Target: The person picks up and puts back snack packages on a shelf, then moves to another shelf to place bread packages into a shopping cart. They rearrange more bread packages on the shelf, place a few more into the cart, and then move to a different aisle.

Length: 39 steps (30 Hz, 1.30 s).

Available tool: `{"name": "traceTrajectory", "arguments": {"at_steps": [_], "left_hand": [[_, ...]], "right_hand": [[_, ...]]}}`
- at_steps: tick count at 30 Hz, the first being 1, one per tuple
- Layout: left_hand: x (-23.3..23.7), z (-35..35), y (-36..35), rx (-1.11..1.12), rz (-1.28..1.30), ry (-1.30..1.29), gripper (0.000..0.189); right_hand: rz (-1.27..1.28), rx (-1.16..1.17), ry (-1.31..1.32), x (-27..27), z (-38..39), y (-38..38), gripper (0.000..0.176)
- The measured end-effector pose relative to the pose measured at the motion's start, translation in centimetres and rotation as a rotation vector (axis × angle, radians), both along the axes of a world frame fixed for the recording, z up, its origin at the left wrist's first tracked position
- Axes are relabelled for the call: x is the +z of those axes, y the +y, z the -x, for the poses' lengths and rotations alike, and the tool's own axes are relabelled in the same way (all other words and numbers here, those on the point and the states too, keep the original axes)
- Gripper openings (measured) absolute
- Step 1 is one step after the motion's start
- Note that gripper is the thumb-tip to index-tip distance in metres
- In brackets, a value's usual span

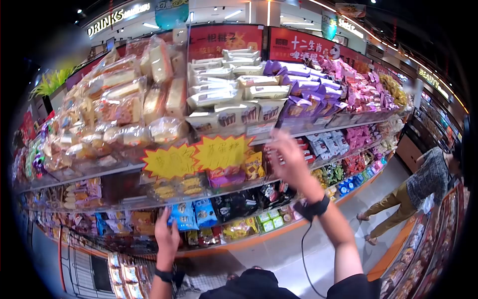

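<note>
reaching seems in hand: right hand (290, 160) loosely open, right of the yellow signs (223, 153); left hand (167, 236), fingers parted, below them beside blue packets (182, 217), contact unclear. grasping calls for closing fingers.

lit DRINKS sign (118, 20); green plant (51, 82) at left; person (428, 174) in tan trousers (392, 203)

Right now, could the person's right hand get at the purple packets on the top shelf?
Probably yes: the right hand is raised near the purple packets, with only the shelf's front edge seen in between.
</note>
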<state>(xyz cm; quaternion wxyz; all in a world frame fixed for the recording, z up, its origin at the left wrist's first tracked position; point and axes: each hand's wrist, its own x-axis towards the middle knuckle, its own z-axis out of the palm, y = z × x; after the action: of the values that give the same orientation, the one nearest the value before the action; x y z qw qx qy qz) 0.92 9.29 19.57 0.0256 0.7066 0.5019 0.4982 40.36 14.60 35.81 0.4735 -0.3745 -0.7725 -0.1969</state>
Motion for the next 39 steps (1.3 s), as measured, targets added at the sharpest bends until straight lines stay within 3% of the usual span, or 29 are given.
{"name": "traceTrajectory", "arguments": {"at_steps": [2,6,11,18,25,31,34,39], "left_hand": [[6.5,-1.6,1.0,-0.055,-0.187,0.162,0.048],[17.0,-6.3,3.0,-0.140,-0.505,0.379,0.044],[22.6,-11.0,6.9,-0.006,-0.683,0.621,0.034],[24.6,-12.9,10.9,0.166,-0.754,0.694,0.012],[25.7,-12.7,11.9,0.155,-0.726,0.670,0.008],[25.7,-12.0,12.4,0.094,-0.690,0.660,0.004],[25.9,-12.0,11.7,-0.017,-0.701,0.696,0.012],[27.0,-13.4,10.2,0.034,-0.786,0.661,0.033]], "right_hand": [[-0.088,-0.070,-0.080,4.8,0.1,0.8,0.038],[-0.100,-0.127,-0.155,9.3,1.5,2.8,0.041],[-0.076,-0.162,-0.229,9.6,3.3,4.8,0.037],[-0.057,-0.159,-0.248,8.7,3.6,6.2,0.027],[-0.063,-0.134,-0.218,8.7,4.0,6.4,0.017],[-0.076,-0.134,-0.239,10.5,2.3,5.4,0.023],[-0.119,-0.195,-0.224,11.7,0.5,5.2,0.031],[0.105,-0.232,-0.200,11.8,-2.1,6.4,0.021]]}}
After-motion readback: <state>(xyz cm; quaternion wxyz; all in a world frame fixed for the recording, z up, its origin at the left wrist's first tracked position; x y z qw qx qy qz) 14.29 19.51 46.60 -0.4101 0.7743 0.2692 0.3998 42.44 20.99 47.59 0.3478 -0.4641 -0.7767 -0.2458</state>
